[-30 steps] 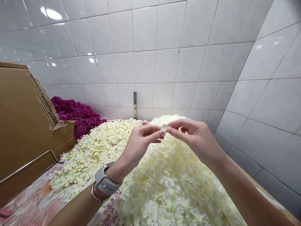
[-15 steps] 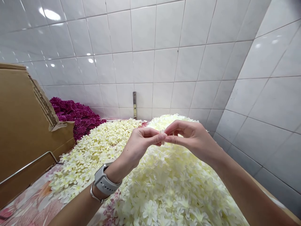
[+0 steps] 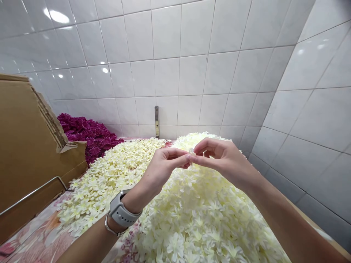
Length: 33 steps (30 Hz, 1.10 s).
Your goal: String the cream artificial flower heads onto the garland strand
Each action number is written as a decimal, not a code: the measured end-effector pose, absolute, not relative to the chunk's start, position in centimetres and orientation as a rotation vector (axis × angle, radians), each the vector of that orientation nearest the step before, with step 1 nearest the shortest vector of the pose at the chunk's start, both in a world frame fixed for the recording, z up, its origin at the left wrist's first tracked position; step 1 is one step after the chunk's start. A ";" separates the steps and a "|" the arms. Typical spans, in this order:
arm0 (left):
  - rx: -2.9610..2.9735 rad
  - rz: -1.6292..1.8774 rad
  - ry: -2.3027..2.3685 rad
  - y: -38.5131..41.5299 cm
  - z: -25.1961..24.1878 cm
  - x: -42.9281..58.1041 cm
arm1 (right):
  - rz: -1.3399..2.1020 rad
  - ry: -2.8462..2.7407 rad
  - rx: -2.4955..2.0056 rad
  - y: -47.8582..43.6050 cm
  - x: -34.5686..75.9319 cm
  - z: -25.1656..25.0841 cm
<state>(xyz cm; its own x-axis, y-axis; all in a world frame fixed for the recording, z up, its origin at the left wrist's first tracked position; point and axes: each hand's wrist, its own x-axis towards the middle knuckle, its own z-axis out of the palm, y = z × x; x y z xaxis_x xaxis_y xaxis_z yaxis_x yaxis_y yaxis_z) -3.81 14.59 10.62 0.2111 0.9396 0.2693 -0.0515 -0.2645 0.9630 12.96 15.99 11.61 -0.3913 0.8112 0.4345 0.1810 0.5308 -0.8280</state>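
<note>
A small white flower [image 3: 191,150] is pinched between my two hands, its lower part hidden by the fingertips. My left hand [image 3: 161,168], with a grey watch on the wrist, is closed on it from the left with thumb and forefinger. From the right, my right hand [image 3: 219,155] grips the same flower, thumb tip touching the left fingertips. Both hands hover above a big heap of loose white flowers [image 3: 192,219]. Behind my left hand spreads a flatter layer of smaller cream-yellow flowers [image 3: 109,171].
A torn cardboard box [image 3: 30,146] stands at the left, with a bent metal rod [image 3: 35,191] before it. Purple flowers [image 3: 87,135] are piled behind it. A floral cloth [image 3: 55,241] covers the surface. Tiled walls [image 3: 167,73] close off the back and right; a metal strip [image 3: 157,122] stands against the back one.
My right forefinger has shifted slightly up and right, and my thumb moved in toward the left fingertips. More of the white flower shows above the fingers. The heaps look unchanged.
</note>
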 end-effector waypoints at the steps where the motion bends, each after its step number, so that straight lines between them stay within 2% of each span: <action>1: 1.481 1.246 0.888 14.6 10.6 -3.8 | 0.836 -1.846 -0.831 16.0 13.0 11.6; 3: 1.464 1.260 0.897 14.7 10.4 -3.8 | 0.705 -1.720 -0.879 16.4 13.3 11.3; 6: 1.434 1.273 0.926 14.8 10.3 -3.7 | 0.302 -1.551 -1.019 17.4 13.6 10.7; 8: 1.414 1.269 0.948 14.9 10.3 -3.6 | 0.042 -1.599 -1.058 17.7 13.6 10.5; 10: 1.401 1.270 0.956 14.9 10.3 -3.6 | -0.046 -1.728 -1.006 17.6 13.5 10.6; 16: 1.432 1.207 0.916 14.6 10.4 -3.7 | 0.329 -2.073 -0.874 15.4 13.1 11.6; 27: 1.392 1.194 0.758 14.5 10.3 -3.8 | 0.786 -1.892 -0.838 16.0 13.6 12.1; 30: 1.389 1.207 0.795 14.4 10.5 -3.7 | 0.777 -1.865 -0.874 15.9 13.4 12.0; 33: 1.421 1.228 0.870 14.3 10.6 -3.6 | 0.616 -1.906 -0.936 15.7 13.3 12.1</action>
